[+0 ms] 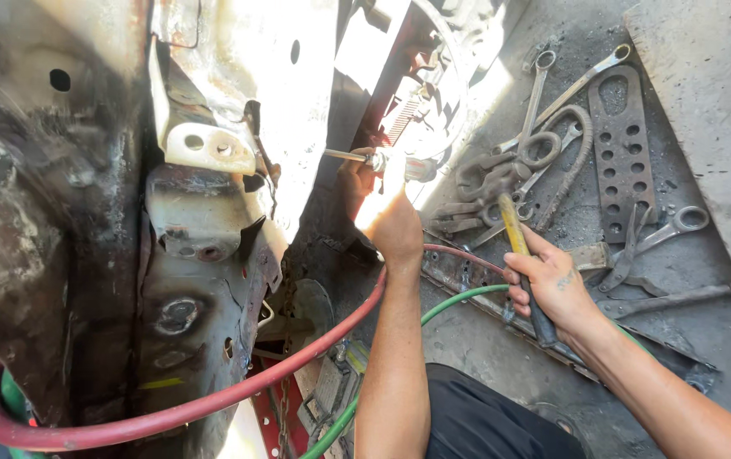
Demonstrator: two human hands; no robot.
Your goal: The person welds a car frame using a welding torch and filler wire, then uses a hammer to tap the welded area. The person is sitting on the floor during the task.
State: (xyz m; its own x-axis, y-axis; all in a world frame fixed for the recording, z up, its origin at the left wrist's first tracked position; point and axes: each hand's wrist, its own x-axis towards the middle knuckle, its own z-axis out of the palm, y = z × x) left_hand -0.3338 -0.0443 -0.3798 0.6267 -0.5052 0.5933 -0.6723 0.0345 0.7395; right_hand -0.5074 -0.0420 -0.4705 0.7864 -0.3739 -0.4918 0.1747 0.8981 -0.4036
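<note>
My left hand (386, 212) grips a torch handle (399, 163) whose thin metal tip (344, 155) points left at the rusty, scorched car body panel (204, 221). A red hose (212, 395) and a green hose (459, 297) run from the torch under my left forearm. My right hand (548, 285) is closed around a long tool with a yellow and black handle (514, 225), lifting it off the pile of tools on the floor. Bright sun glare washes out the area around the torch head.
Several wrenches (569, 89), chain links and hooks (501, 178), a perforated metal plate (622, 144) and pliers (633, 246) lie on the dirty concrete floor. A grey slab (714, 110) sits at the right. A bolted bracket (208, 146) is on the panel.
</note>
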